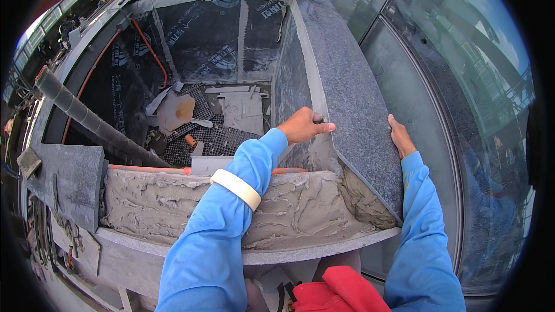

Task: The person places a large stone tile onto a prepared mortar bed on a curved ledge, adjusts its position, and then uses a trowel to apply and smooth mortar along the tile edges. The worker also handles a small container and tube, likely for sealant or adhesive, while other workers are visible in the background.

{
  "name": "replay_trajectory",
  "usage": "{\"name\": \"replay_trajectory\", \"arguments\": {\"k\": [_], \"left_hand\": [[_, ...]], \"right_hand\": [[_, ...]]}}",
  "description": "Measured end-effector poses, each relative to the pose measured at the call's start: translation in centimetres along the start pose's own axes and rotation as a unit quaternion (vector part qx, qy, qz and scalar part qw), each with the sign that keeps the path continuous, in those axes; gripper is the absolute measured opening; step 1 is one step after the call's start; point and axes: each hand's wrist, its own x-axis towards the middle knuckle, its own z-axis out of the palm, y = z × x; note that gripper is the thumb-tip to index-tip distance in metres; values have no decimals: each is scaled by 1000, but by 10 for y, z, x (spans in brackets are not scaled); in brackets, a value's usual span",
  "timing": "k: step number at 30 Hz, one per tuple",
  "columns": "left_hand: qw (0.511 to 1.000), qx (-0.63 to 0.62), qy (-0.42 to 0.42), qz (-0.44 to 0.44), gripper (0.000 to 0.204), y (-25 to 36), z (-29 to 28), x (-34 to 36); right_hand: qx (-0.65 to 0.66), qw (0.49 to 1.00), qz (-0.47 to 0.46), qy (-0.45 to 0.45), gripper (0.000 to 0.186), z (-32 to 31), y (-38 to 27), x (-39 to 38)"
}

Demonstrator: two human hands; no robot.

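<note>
Head view: we are flanking the grey slab (352,81), its near tip lying over the right end of the mortar bed (298,205), its long axis running away from that bed; our left hand (302,126) is gripping one long edge, our right hand (403,138), loosely open, is touching the other.

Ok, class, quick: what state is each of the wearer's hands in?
Left hand: curled, thumb at the slab; grip unclear.
Right hand: open, at the slab's right edge.
</note>
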Motion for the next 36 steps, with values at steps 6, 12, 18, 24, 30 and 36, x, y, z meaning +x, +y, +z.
{"name": "replay_trajectory", "arguments": {"k": [6,12,18,24,30,36], "left_hand": [[1000,-7,-3,1,56,-3,0,2],[1000,-3,4,5,56,1,0,-1],[1000,-6,-2,-7,56,3,-1,-2],[1000,-29,5,1,59,0,0,1],[1000,-23,9,-1,60,1,0,0],[1000,-22,11,-6,60,1,0,0]], "right_hand": [[13,1000,1,-5,71,0,2,2],[-1,1000,3,3,73,1,-2,-2],[-22,1000,-2,21,76,3,-7,-6],[-23,999,7,26,77,3,-8,-8],[-3,1000,10,12,77,2,-5,-4],[-42,998,11,43,76,5,-12,-11]]}}
